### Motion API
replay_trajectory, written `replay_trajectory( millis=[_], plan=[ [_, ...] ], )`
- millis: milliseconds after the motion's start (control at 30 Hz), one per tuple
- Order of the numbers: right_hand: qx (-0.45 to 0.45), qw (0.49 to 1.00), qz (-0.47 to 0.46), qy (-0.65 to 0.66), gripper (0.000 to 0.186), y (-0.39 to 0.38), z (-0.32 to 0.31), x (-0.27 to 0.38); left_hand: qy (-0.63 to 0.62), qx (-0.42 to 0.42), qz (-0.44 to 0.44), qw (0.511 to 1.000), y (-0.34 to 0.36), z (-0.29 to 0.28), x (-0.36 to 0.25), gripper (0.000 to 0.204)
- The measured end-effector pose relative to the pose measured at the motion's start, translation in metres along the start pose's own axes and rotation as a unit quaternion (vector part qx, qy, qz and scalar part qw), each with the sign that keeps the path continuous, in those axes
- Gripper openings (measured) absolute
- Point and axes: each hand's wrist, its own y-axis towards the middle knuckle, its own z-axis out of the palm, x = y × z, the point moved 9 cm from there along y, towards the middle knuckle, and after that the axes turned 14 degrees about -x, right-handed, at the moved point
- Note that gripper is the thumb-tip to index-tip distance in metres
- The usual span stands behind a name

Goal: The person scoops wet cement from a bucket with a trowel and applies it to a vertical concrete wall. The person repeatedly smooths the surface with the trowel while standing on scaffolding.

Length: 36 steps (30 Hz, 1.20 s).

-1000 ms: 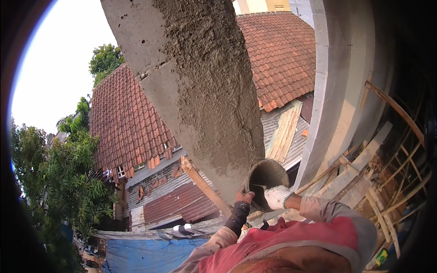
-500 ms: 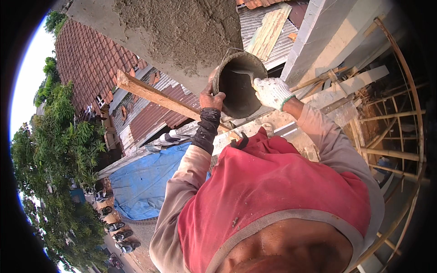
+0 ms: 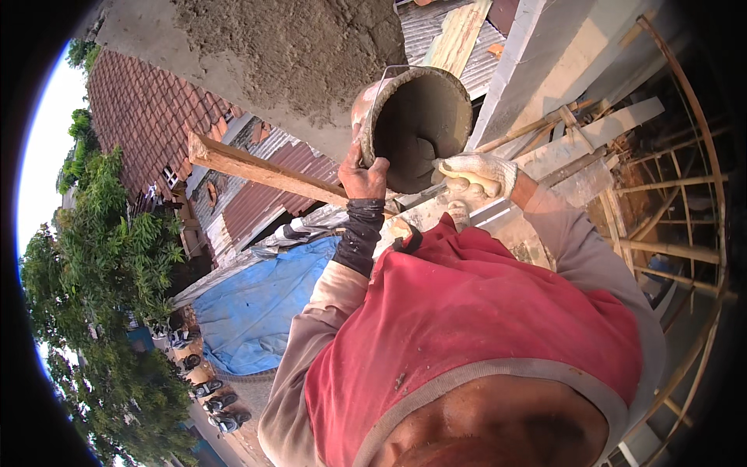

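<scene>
A mortar-caked bucket [image 3: 447, 87] is tilted so that its mouth faces me, its thin wire handle up at the upper left of the rim. My left hand [image 3: 364, 177], bare with a dark wrist sleeve, is closed on the rim at the bucket's lower left. At the lower right of the mouth is my right hand [image 3: 481, 175], in a white knit glove with its fingers curled round a trowel. The grey trowel blade [image 3: 424, 154] reaches into the bucket; the glove hides its handle. Just beyond is a surface coated with rough wet mortar [image 3: 288, 54].
A wooden beam [image 3: 264, 173] juts out to the left of my left hand. Below lie corrugated roofing [image 3: 268, 183], a blue tarp [image 3: 264, 303] and parked motorcycles [image 3: 222, 405]. Bamboo scaffolding [image 3: 677, 249] and planks stand to the right, beside a grey concrete column [image 3: 513, 74].
The bucket's mouth has turned more toward me. My right hand has moved down from the rim and rotated, and the trowel blade now sits lower in the bucket. My left hand keeps its hold.
</scene>
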Motion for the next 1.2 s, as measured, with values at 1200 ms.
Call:
replay_trajectory(
  millis=[1200],
  plan=[
    [-0.476,-0.034,-0.872,0.107,0.030,-0.459,0.305,0.417,0.146,-0.096,-0.269,0.947,-0.015,-0.064,0.159,0.056]
  ],
)
